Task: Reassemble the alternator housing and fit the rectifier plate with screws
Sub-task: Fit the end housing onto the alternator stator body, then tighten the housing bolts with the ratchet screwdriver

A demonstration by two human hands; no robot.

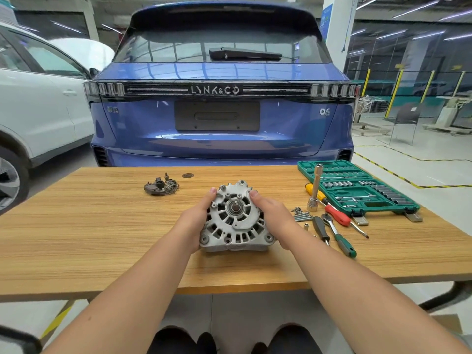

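Screws (301, 215) too small to count

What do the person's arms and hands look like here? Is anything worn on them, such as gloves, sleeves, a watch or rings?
Both forearms are bare up to the picture's lower edge; no sleeve shows. The left hand and the right hand wear no gloves. No watch, bracelet or ring is visible on the wrists or on the fingers that show. No markings can be seen.

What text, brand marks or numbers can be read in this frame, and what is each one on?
"LYNK&CO": on the light bar across the blue car's tailgate.
"06": chrome badge at the tailgate's right.
Small badge at the tailgate's left: too blurred to read.
Blue sign on the white pillar: too small to read.
Alternator housing, held by the left hand and right hand, and the green socket case: no legible markings.
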